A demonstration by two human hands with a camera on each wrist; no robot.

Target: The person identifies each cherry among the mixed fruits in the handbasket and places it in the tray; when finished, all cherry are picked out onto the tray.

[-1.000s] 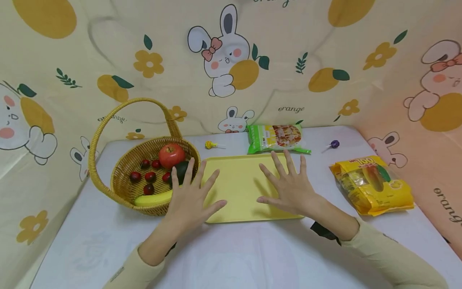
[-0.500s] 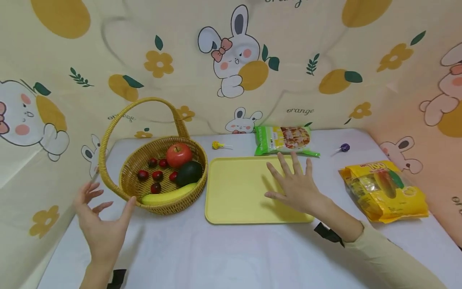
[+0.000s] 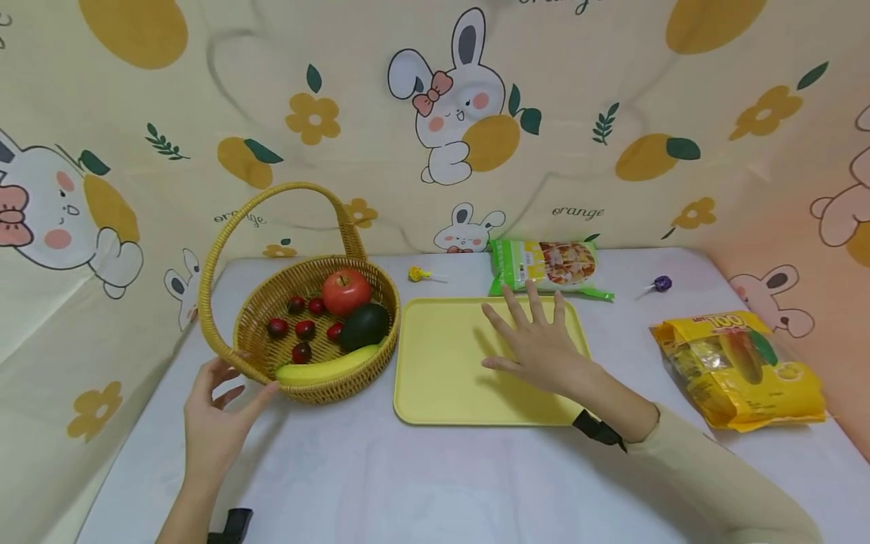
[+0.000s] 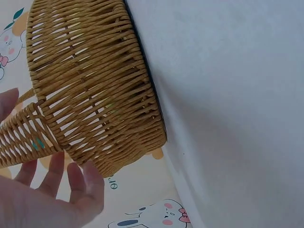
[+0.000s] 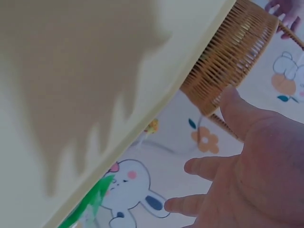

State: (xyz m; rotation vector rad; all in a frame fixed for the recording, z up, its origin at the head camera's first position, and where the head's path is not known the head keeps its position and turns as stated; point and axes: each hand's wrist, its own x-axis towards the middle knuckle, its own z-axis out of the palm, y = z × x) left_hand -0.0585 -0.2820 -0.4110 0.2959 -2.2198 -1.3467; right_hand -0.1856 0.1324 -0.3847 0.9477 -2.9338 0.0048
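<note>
A wicker basket (image 3: pixel 326 389) with a tall arched handle (image 3: pixel 216 332) stands on the left of the table. In it lie a red apple (image 3: pixel 347 292), a dark avocado (image 3: pixel 365 327), a yellow banana (image 3: pixel 326 368) and several cherries (image 3: pixel 305 329). My left hand (image 3: pixel 216 423) holds the basket where the handle meets the rim. Its thumb lies on one side of the handle; the fingers (image 4: pixel 53 173) curl behind it, as the left wrist view shows. Spread and straight, my right hand (image 3: pixel 537 344) hovers over a pale yellow tray (image 3: pixel 435 378), holding nothing.
Behind the tray lies a green-and-white food packet (image 3: pixel 550 264), with a yellow lollipop (image 3: pixel 418 273) to its left and a purple lollipop (image 3: pixel 661 283) to its right. A yellow snack bag (image 3: pixel 741 370) sits at the right. A printed cloth (image 3: pixel 381 136) rises behind.
My left hand has swung from over the basket's right side to its left, then closed in on the handle base. The right hand stays spread over the tray. The head view has shifted left.
</note>
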